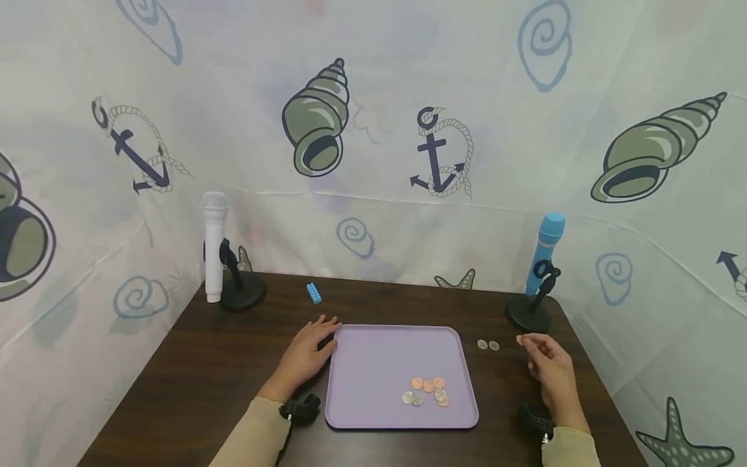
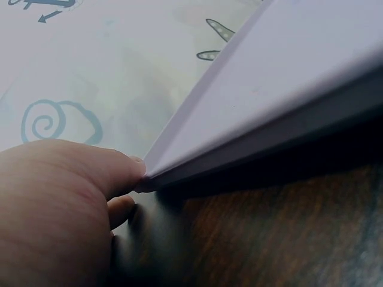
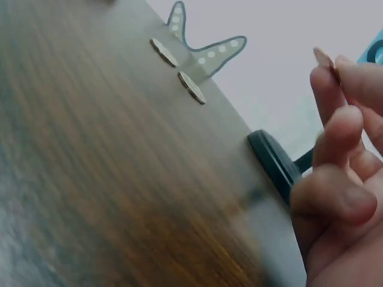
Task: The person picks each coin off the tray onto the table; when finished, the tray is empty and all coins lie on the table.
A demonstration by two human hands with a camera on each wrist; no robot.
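Note:
My right hand (image 1: 551, 373) pinches a copper-coloured coin (image 1: 519, 339) between thumb and fingertips, above the table to the right of the tray. In the right wrist view the coin (image 3: 324, 58) is tilted and partly hidden by the fingers. Two silver coins (image 1: 482, 344) lie side by side on the table between tray and hand. My left hand (image 1: 306, 355) rests at the upper left corner of the lilac tray (image 1: 385, 363), its fingers extended. The left wrist view has the thumb (image 2: 122, 170) right at that corner. Several copper and silver coins (image 1: 428, 386) lie on the tray's lower right part.
A white microphone (image 1: 214, 253) stands in a black stand (image 1: 244, 292) at the back left. At the back right a blue microphone (image 1: 544, 250) leans in another stand (image 1: 528, 314), just beyond my right hand. A blue toy brick (image 1: 314, 293) lies behind the tray, near the patterned curtain (image 1: 385, 259).

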